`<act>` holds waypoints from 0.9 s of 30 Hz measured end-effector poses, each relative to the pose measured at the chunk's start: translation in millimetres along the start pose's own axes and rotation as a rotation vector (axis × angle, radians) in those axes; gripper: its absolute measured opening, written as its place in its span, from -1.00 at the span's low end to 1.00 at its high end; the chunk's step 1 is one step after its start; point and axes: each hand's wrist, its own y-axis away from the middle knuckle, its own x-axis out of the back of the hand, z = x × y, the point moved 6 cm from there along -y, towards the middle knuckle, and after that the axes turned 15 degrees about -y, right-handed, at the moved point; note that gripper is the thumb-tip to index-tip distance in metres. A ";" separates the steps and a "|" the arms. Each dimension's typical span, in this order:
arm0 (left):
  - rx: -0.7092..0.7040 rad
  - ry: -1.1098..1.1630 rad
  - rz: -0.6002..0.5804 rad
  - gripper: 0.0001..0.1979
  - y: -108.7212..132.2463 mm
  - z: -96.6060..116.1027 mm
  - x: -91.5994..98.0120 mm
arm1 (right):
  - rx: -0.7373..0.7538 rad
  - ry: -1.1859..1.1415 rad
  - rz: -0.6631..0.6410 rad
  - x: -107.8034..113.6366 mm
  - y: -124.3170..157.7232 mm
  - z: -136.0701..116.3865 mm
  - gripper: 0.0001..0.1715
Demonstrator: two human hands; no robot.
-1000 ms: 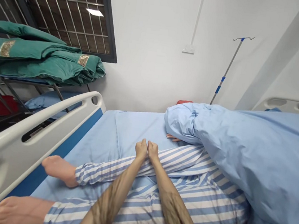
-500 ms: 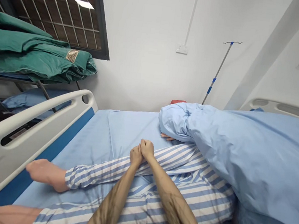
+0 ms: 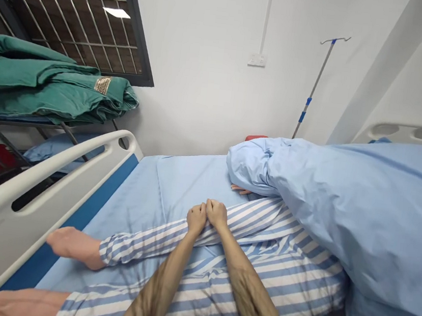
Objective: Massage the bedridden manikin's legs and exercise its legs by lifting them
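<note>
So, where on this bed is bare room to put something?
Bare sheet lies between the side rail, the duvet and the striped trouser leg. Crowded where the left hand and right hand grip that trouser leg, beside the duvet.

Both forearms are bare as far back as can be seen, with dark hair running along them, blurred at the near end. The left hand [image 3: 196, 219] and right hand [image 3: 217, 214] are bare as well.

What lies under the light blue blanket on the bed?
The striped trousers of a lying person run under the blanket, and fingertips show at its edge. The upper body is covered and cannot be seen.
</note>
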 end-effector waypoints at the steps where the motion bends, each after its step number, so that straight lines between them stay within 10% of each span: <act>1: 0.003 0.014 -0.008 -0.49 0.3 0.2 -1.3 | 0.004 -0.027 0.006 -0.7 0.2 2.7 -0.53; 17: 0.081 0.731 0.124 -0.61 -35.0 37.0 48.4 | 0.013 -0.563 0.151 14.4 -11.0 11.4 -0.47; 27: 0.094 0.678 0.101 -0.58 -6.7 27.0 -28.2 | -0.001 -0.629 0.187 8.5 -15.4 21.6 -0.49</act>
